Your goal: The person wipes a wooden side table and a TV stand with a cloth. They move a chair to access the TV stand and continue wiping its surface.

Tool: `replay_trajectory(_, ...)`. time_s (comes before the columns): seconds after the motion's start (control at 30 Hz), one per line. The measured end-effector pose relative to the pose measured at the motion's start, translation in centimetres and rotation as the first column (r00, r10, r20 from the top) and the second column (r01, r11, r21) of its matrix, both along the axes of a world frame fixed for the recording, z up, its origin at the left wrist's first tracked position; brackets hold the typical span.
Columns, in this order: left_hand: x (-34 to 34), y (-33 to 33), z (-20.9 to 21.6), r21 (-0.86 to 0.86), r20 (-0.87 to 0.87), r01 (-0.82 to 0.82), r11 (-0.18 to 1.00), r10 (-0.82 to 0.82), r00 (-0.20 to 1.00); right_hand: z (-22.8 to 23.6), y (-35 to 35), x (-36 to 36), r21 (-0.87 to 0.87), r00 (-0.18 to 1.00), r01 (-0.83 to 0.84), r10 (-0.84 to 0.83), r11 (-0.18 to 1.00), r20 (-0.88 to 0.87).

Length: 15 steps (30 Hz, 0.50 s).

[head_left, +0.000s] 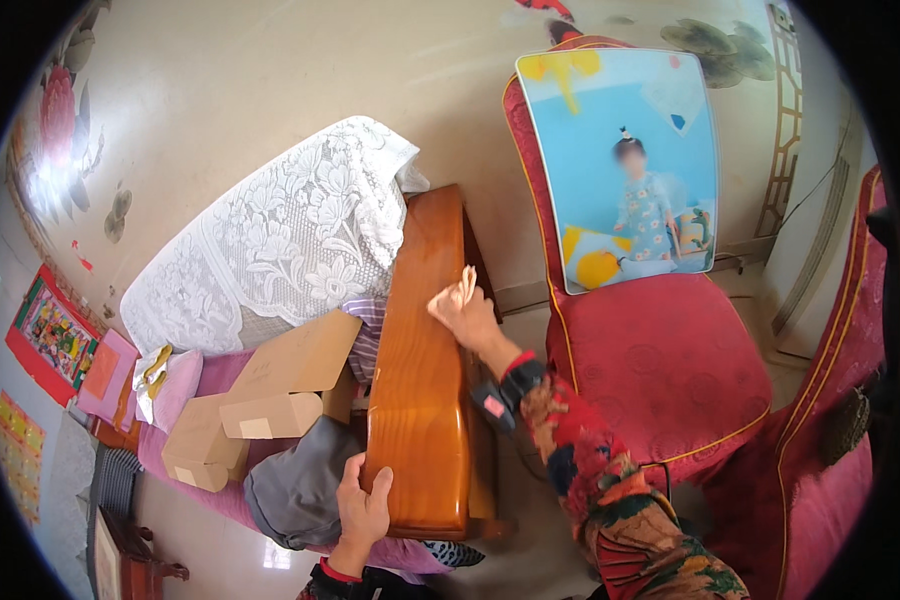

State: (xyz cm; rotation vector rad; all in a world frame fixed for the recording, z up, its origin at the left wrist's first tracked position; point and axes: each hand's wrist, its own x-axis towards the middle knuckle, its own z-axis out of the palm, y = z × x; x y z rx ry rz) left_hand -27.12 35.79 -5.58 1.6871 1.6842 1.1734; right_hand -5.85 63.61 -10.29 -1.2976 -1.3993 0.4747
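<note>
A broad, glossy orange-brown wooden armrest runs from the wall toward me. My right hand is closed above its far right part, around a small pale folded piece that looks like cloth; its exact kind is unclear. At the near left edge of the wood, my left hand rests with thumb and index finger apart. Some of its fingers are hidden. Beside that hand lies a dark grey cloth.
Left of the armrest, an opened cardboard box lies on the purple-covered seat. White lace drapes over the backrest. To the right stands a red upholstered chair, with a large photo panel leaning on its back. Another red chair is at far right.
</note>
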Motion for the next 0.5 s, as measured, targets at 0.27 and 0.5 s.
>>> replay_trajectory(0.27,-0.8,0.6,-1.0,-0.006,-0.019,0.016,1.0,-0.016,1.0,-2.0,-23.5,-1.5,0.234,0.987,-0.097,0.123,0.967,-0.099)
replay_trajectory(0.5,-2.2,0.7,0.9,-0.081,-0.408,0.187,0.979,-0.204,0.89,-13.9,-20.8,4.0,-0.255,0.248,-0.612,-0.125,0.748,-0.961)
